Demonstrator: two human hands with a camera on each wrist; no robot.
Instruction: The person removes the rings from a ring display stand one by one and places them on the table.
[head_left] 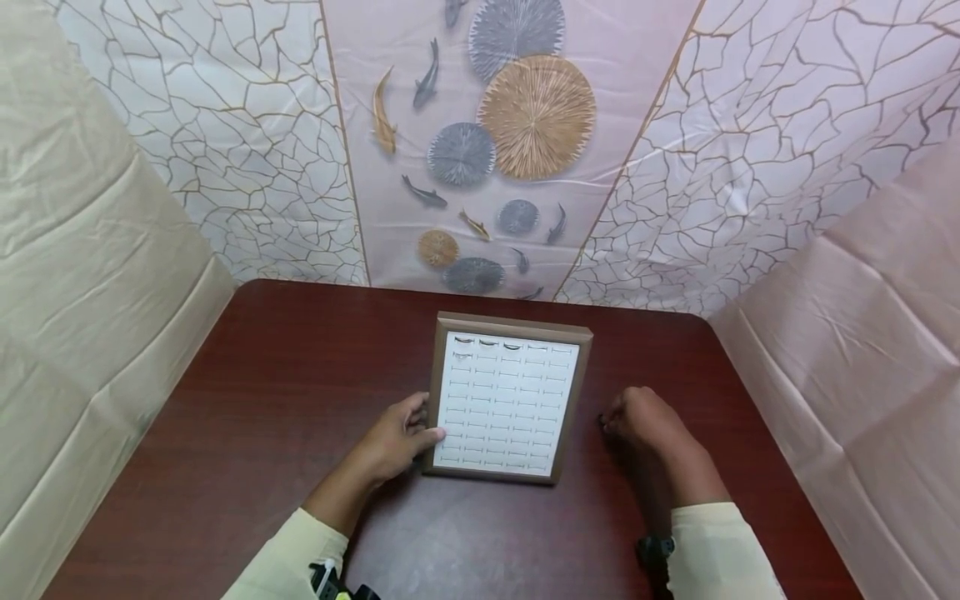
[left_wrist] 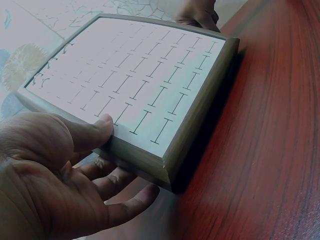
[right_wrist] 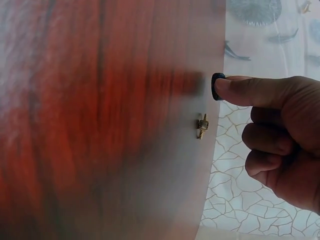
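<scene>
A wood-framed ring display board [head_left: 498, 408] with a white slotted face leans toward me on the table. Several rings [head_left: 487, 343] sit in its upper slots. My left hand [head_left: 393, 437] grips the board's left edge, with the thumb [left_wrist: 102, 129] over the white face and the fingers at the side and underneath. To the right of the board, my right hand [head_left: 648, 421] pinches a small black ring [right_wrist: 218, 86] between thumb and forefinger, its other fingers curled in. Close to that hand, a gold ring [right_wrist: 202, 126] with a square top lies on the table.
The dark red-brown wooden table [head_left: 300, 367] reaches back to a patterned curtain [head_left: 465, 208]. Beige cloth [head_left: 97, 292] hangs at the left, and another cloth panel [head_left: 862, 350] closes off the right side.
</scene>
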